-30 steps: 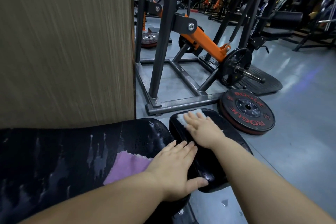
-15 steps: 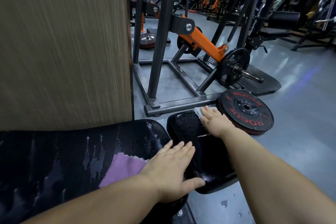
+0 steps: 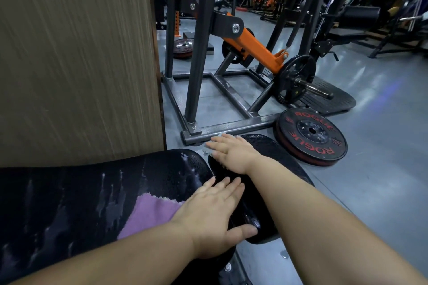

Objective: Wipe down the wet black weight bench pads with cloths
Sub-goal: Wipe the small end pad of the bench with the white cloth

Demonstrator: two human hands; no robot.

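Left grip [image 3: 208, 220] presses the purple cloth [image 3: 148, 215], right grip [image 3: 231, 155] a white cloth [image 3: 208, 151], fingers flat. The long pad [image 3: 69, 203] shows wet streaks; most wiping seems left to do.

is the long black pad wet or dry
Wet: pale streaks and droplets cover the long pad beside the purple cloth.

The long black padded bench pad [image 3: 69, 192], streaked with water, extends to the left of the left hand [image 3: 213, 217]. A lilac terry cloth [image 3: 150, 213] lies flat on it, partly under that hand. The smaller black seat pad [image 3: 273, 152], beaded with droplets, lies beneath the right hand [image 3: 231, 152]. A white cloth [image 3: 207, 151] shows only at that hand's fingertips.
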